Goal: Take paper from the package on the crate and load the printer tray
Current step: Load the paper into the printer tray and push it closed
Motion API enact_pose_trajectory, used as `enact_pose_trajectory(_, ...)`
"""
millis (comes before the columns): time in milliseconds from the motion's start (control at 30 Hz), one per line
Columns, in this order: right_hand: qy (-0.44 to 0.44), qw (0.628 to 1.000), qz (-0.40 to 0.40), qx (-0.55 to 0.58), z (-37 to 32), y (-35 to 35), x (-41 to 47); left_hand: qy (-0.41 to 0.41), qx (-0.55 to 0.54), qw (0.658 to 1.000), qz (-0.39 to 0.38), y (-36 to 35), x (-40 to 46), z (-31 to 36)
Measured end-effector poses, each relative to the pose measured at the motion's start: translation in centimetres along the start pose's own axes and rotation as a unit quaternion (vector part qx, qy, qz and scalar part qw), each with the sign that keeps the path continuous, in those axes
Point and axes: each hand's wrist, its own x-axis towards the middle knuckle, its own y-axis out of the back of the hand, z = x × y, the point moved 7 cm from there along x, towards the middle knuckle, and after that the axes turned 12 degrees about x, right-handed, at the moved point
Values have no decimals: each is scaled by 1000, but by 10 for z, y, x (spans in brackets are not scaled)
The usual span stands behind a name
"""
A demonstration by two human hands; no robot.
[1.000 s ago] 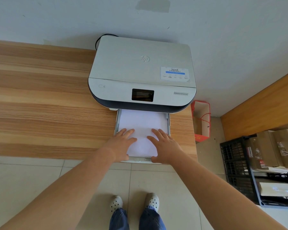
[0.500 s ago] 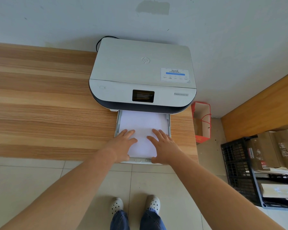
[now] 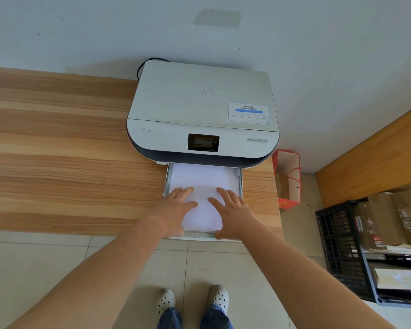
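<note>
A white printer (image 3: pixel 199 108) stands on the wooden desk (image 3: pixel 57 150) against the wall. Its paper tray (image 3: pixel 167 176) is pulled out toward me and holds a stack of white paper (image 3: pixel 203 179). My left hand (image 3: pixel 173 210) lies flat on the near left part of the stack, fingers spread. My right hand (image 3: pixel 233 213) lies flat on the near right part, its heel at the tray's front lip. The brown paper package (image 3: pixel 384 222) sits on the black crate (image 3: pixel 339 245) at the right edge.
A red paper bag (image 3: pixel 287 179) stands on the floor between the desk and a wooden cabinet (image 3: pixel 377 150). A black cable (image 3: pixel 142 65) runs behind the printer. My feet (image 3: pixel 192 300) stand on the tiled floor below the tray.
Both hands stay flat on the paper and have slid slightly toward the printer. The view has shifted a little.
</note>
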Motion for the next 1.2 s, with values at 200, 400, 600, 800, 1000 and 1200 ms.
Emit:
enact_pose_trajectory(200, 0, 1000, -18, 12, 3, -5, 4, 1, 5, 999, -42, -6, 4, -2)
enact_pose_trajectory(400, 5, 1000, -25, 13, 3, -3, 3, -5, 7, 999, -51, -6, 3, -2)
enact_pose_trajectory(600, -40, 977, 88, 191, 27, 42, 0, 27, -114, 991, 58, 14, 1, -30)
enact_pose_trajectory(800, -227, 931, 115, 263, 81, 54, 14, 267, -237, 926, 122, 21, 6, -92)
enact_pose_trajectory(1000, -260, 929, 68, 254, 86, 42, 25, 264, -213, 940, 22, 8, 22, -91)
enact_pose_trajectory(1200, -265, 938, 54, 218, 87, 41, 29, 255, -182, 950, 7, 9, 28, -95)
